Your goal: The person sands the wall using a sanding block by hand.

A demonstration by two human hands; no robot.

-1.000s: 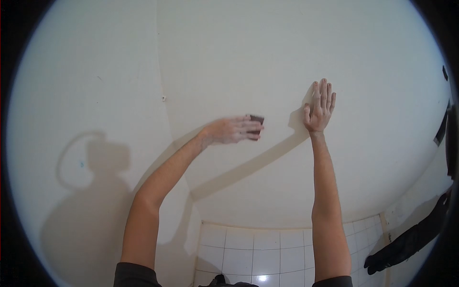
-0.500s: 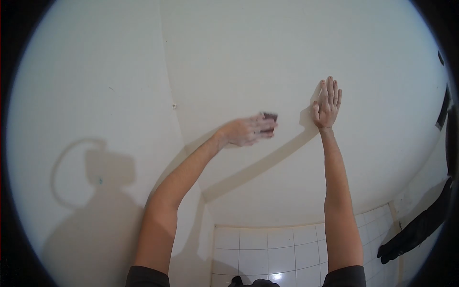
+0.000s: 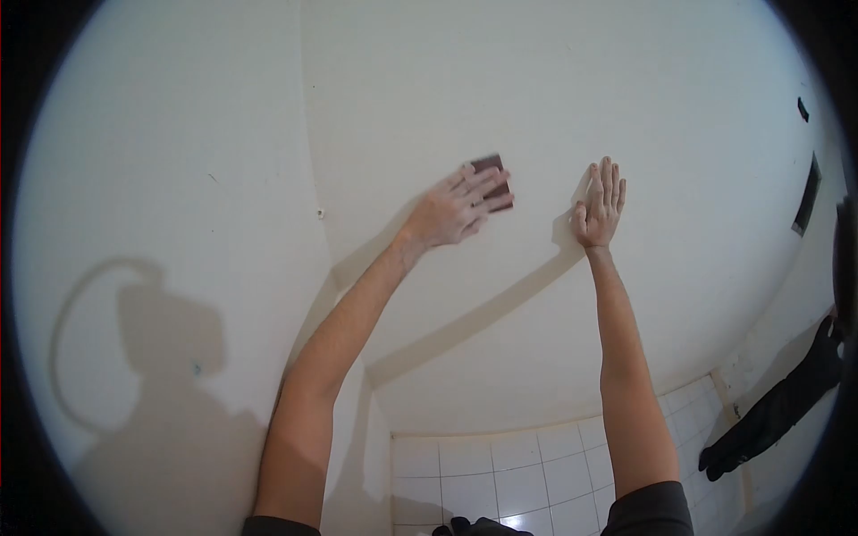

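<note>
My left hand presses a dark reddish-brown flat block against the off-white wall, its fingers lying across the block. Parts of the block show between and beyond the fingertips. To the right, my right hand lies flat on the same wall with its palm against it and fingers pointing up. Nothing shows in this hand.
A side wall meets the front wall at a corner on the left and carries a shadow. A small fixture sits near that corner. White tiles lie below. Dark cloth hangs at the right.
My left hand and the block have moved up the wall, and the hand is now angled more upward. My right hand stays flat on the wall while the camera view shifts slightly.
</note>
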